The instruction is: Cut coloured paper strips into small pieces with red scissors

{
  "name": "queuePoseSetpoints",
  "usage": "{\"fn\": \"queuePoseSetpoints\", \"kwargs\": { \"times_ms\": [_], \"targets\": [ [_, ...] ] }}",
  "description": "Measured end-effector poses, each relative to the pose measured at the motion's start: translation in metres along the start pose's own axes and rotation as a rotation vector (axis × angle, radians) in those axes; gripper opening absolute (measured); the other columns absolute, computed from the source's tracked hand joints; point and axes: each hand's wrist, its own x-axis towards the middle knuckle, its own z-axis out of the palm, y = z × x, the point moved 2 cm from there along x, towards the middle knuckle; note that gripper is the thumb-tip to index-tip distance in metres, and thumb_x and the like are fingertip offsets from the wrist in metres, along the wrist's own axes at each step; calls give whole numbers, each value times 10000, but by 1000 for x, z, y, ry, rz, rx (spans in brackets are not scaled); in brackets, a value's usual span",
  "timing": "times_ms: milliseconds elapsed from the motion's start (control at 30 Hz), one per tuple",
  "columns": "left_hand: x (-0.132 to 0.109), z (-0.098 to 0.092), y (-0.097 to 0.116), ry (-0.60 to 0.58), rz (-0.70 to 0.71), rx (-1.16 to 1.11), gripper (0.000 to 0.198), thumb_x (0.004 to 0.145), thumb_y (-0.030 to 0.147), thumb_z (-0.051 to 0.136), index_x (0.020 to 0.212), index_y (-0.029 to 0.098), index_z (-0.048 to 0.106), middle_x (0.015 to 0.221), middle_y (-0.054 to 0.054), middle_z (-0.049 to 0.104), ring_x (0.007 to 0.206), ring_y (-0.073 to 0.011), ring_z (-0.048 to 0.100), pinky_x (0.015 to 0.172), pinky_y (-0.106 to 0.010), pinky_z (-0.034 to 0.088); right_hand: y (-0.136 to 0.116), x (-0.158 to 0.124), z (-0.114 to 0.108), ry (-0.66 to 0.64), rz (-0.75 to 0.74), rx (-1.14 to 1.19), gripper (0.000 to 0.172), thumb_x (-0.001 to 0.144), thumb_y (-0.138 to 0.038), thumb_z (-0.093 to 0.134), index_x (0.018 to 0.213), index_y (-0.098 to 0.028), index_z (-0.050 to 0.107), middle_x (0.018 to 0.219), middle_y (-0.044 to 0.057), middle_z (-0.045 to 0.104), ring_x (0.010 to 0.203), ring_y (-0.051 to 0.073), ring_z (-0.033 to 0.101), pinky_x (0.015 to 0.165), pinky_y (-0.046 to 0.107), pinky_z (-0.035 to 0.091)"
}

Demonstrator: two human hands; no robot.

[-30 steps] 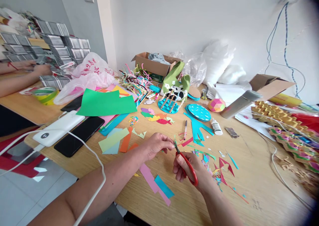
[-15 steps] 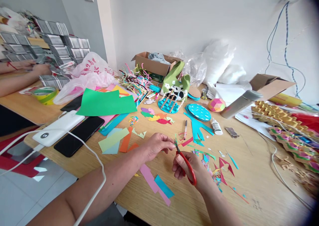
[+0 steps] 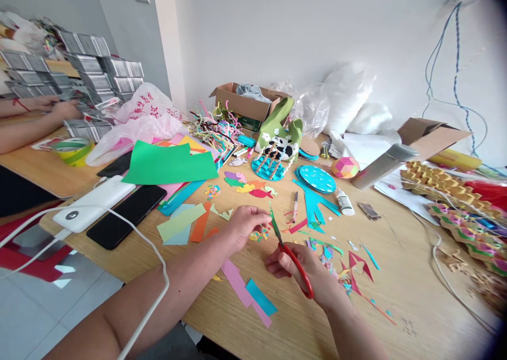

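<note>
My right hand (image 3: 307, 275) is closed round the red handles of a pair of scissors (image 3: 291, 262), whose blades point up and away. My left hand (image 3: 245, 225) is pinched shut just left of the blades, with a small multicoloured paper piece (image 3: 258, 236) under its fingertips, close above the wooden table (image 3: 396, 296). Pink and blue paper strips (image 3: 249, 291) lie below my hands. Coloured paper offcuts (image 3: 348, 270) are scattered to the right of my right hand.
Green paper (image 3: 168, 164) tops a stack of coloured sheets at left, beside a black phone (image 3: 127, 214) and a white power bank (image 3: 93, 201) with a cable. Paper fish (image 3: 247, 184), a panda craft (image 3: 277, 148), a glue bottle (image 3: 344, 201) and cardboard boxes lie beyond. Another person's arms (image 3: 27, 132) are far left.
The scissors have swung so their blades stand more upright. My left hand has drawn slightly left and down, and the small multicoloured piece now shows beneath its fingers.
</note>
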Motion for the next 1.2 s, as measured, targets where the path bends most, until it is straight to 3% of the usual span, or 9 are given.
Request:
{"fn": "queuePoseSetpoints", "kwargs": {
  "times_ms": [133, 400, 933, 1200],
  "targets": [
    [3, -4, 2, 79, 43, 88, 167, 571, 261, 670, 614, 119, 593, 588, 5, 543, 518, -63, 443, 511, -207, 341, 0, -1, -4, -46, -21, -22, 517, 719, -637, 566, 701, -120, 572, 649, 79, 645, 588, 168, 642, 544, 255, 505],
    [2, 0, 0, -48, 52, 233, 185, 599, 273, 669, 679, 118, 605, 629, -4, 563, 534, -69, 476, 532, -210, 382, 2, -3, -8, -12, 54, 29, 503, 708, -616, 593, 655, -116, 570, 584, 62, 648, 479, 135, 629, 438, 202, 486],
    [2, 0, -2, -88, 49, 265, 183, 596, 277, 666, 650, 117, 594, 686, -17, 580, 518, -58, 452, 515, -208, 359, 1, 0, -8, 18, 93, 24, 500, 682, -618, 612, 646, -122, 562, 569, 48, 647, 467, 130, 630, 417, 184, 476],
    [-4, 5, 4, -167, 12, 284, 178, 561, 274, 688, 607, 114, 626, 851, -50, 611, 627, -82, 485, 565, -226, 357, 2, -1, -7, 5, 65, 24, 525, 700, -639, 578, 662, -115, 566, 577, 56, 645, 471, 130, 627, 433, 195, 483]
  ]
}}
